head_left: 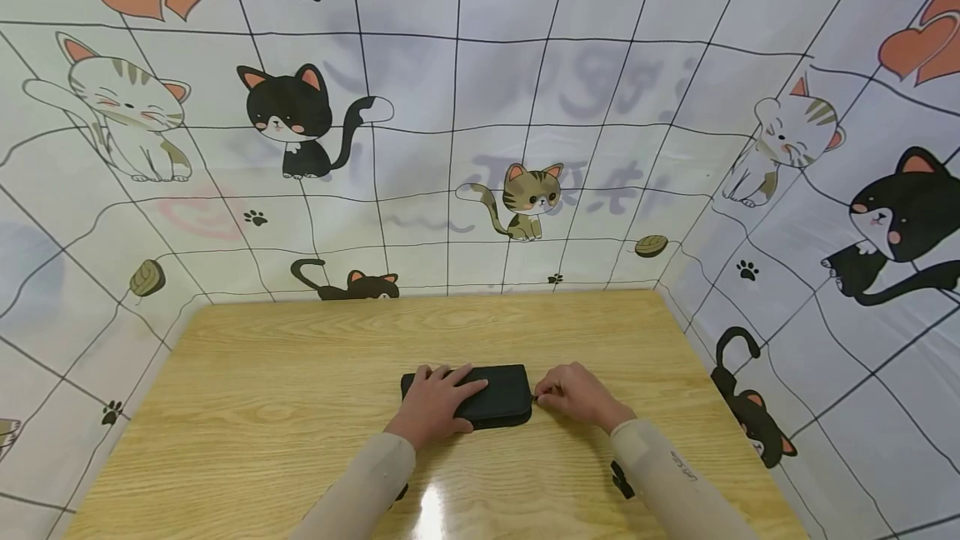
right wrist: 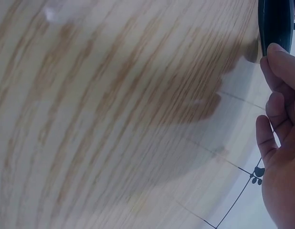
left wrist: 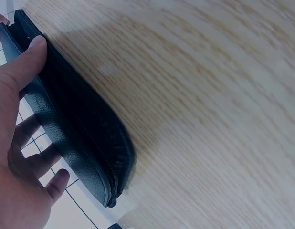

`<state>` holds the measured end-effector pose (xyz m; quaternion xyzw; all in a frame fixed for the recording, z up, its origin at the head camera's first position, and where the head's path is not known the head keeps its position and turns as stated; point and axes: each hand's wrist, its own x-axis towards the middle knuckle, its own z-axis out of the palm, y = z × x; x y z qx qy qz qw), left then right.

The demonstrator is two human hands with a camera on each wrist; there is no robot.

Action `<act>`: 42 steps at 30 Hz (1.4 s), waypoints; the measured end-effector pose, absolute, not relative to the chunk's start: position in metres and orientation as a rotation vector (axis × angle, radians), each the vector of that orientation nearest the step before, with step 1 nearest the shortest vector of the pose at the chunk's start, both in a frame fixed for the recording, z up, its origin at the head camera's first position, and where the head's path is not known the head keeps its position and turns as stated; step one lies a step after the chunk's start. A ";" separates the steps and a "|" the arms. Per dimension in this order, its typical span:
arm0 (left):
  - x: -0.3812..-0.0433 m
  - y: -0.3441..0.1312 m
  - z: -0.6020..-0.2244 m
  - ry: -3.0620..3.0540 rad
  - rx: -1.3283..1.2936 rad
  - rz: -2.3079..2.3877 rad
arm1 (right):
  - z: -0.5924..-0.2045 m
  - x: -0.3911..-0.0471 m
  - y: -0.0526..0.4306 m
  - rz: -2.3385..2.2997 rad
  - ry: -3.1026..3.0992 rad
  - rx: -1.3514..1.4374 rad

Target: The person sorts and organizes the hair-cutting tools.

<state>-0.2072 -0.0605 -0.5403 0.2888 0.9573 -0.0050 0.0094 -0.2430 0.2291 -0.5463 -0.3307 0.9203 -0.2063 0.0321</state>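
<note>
A black zip-around wallet (head_left: 504,397) lies flat on the wooden table, its long side running left to right. My left hand (head_left: 433,405) holds its left part, fingers spread across the cover and thumb at the near edge. In the left wrist view, the wallet's zipped edge gapes, showing a dark inside and zipper teeth (left wrist: 97,148); the thumb touches the lip of this gap. At the wallet's right end, my right hand (head_left: 576,394) pinches the small zipper pull (head_left: 535,398) between thumb and forefinger. Those fingertips mostly hide the pull.
The wooden table (head_left: 300,348) extends around the wallet, with a bright reflection near its front. White cloth (head_left: 420,157) printed with cats and a grid surrounds it at the back and both sides. A small black object (head_left: 622,480) shows beside the right sleeve.
</note>
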 end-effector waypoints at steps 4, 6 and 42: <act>-0.208 -0.061 -0.541 2.991 0.905 -0.013 | -0.545 -0.241 0.229 -0.655 2.815 -1.026; -0.208 -0.062 -0.540 2.990 0.905 -0.006 | -0.545 -0.241 0.229 -0.656 2.813 -1.029; -0.206 -0.062 -0.538 2.990 0.914 -0.015 | -0.550 -0.225 0.222 -0.735 2.713 -1.037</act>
